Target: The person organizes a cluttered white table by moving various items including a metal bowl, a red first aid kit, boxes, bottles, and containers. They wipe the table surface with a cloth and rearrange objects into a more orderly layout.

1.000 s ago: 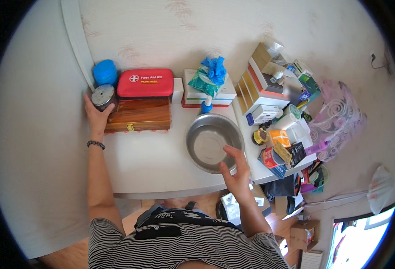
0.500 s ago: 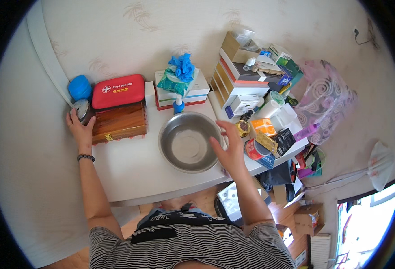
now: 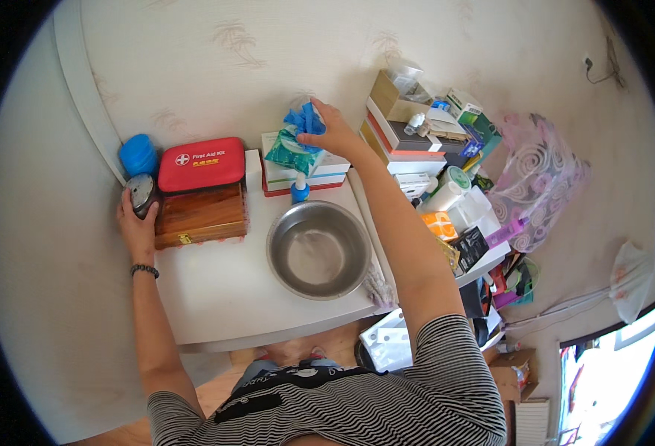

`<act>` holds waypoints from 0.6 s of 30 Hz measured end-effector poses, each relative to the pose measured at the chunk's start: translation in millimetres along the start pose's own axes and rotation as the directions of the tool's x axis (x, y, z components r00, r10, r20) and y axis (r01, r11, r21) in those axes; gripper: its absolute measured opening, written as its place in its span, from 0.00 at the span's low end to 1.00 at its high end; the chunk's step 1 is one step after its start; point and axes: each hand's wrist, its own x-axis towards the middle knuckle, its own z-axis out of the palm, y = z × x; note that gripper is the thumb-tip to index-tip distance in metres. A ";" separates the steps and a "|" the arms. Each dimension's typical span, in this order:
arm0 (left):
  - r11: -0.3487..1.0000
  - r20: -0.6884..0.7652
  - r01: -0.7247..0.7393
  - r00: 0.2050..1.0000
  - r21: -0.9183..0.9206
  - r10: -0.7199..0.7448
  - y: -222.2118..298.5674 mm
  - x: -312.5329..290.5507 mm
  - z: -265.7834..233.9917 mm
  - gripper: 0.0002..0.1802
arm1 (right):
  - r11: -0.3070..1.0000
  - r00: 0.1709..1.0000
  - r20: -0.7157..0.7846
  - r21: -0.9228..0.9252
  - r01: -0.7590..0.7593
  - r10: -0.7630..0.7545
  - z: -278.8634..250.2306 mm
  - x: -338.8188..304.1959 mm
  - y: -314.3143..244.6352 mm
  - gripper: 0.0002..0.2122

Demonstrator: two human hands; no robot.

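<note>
My left hand [image 3: 135, 230] curls round a dark round container with a silvery lid [image 3: 141, 190], which stands at the far left beside the wooden box [image 3: 201, 215]. My right hand [image 3: 336, 135] reaches over the back of the table. Its thumb and fingers close on a crumpled bright blue bundle that looks like thin disposable gloves [image 3: 305, 119]. Under the bundle lies a green-and-white soft pack [image 3: 292, 153] on top of stacked white boxes [image 3: 331, 169]. Between my arms sits a wide metal basin [image 3: 286, 271]; a blue bottle with a white top [image 3: 300, 189] stands just behind it.
A red first aid case [image 3: 201, 165] and a blue round container [image 3: 138, 154] are at the back left. To the right, stacked boxes [image 3: 405, 141] and a white bottle [image 3: 445, 196] crowd the side surface. A crumpled translucent wrapper [image 3: 378, 286] lies beside the basin.
My right hand has moved from beside the basin's right rim up and away to the blue bundle, its fingers closing there. My left hand has stayed at the round container.
</note>
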 end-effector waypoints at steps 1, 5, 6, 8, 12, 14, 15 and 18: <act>1.000 -0.010 0.010 1.000 0.012 -0.010 -3.0 1.6 0.0 0.38 | 1.000 0.997 -0.077 0.003 0.016 -0.016 3.1 4.7 -5.8 0.38; 0.999 -0.010 0.036 0.999 0.013 -0.035 -18.6 4.9 3.5 0.39 | 0.987 0.955 -0.249 0.064 -0.149 0.161 13.7 14.1 -1.9 0.17; 0.999 0.001 0.038 0.999 0.001 -0.038 -20.6 5.8 3.7 0.39 | 0.936 0.879 -0.366 0.286 -0.206 0.305 8.7 15.1 3.0 0.13; 0.998 0.016 0.053 0.998 -0.013 -0.053 -14.0 6.2 6.7 0.39 | 0.843 0.795 -0.425 0.504 -0.189 0.433 -7.5 11.9 27.5 0.11; 0.999 -0.021 0.035 0.999 -0.034 -0.036 -22.6 4.3 11.1 0.39 | 0.972 0.925 -0.334 -0.079 -0.219 0.182 -21.9 -9.8 44.3 0.20; 0.999 -0.033 0.043 0.999 -0.009 -0.043 -27.0 2.6 3.6 0.39 | 0.873 0.991 -0.116 -0.474 -0.111 0.063 -24.4 -26.2 4.1 0.26; 0.999 -0.037 0.039 0.999 -0.001 -0.039 -25.8 4.3 1.1 0.39 | 0.833 0.999 0.020 -0.552 -0.027 0.045 -27.7 -35.8 -15.8 0.30; 0.998 -0.005 0.059 0.998 -0.038 -0.059 -12.3 4.3 3.3 0.39 | 0.760 0.966 0.231 -0.605 0.236 -0.117 -27.3 -44.6 -16.2 0.40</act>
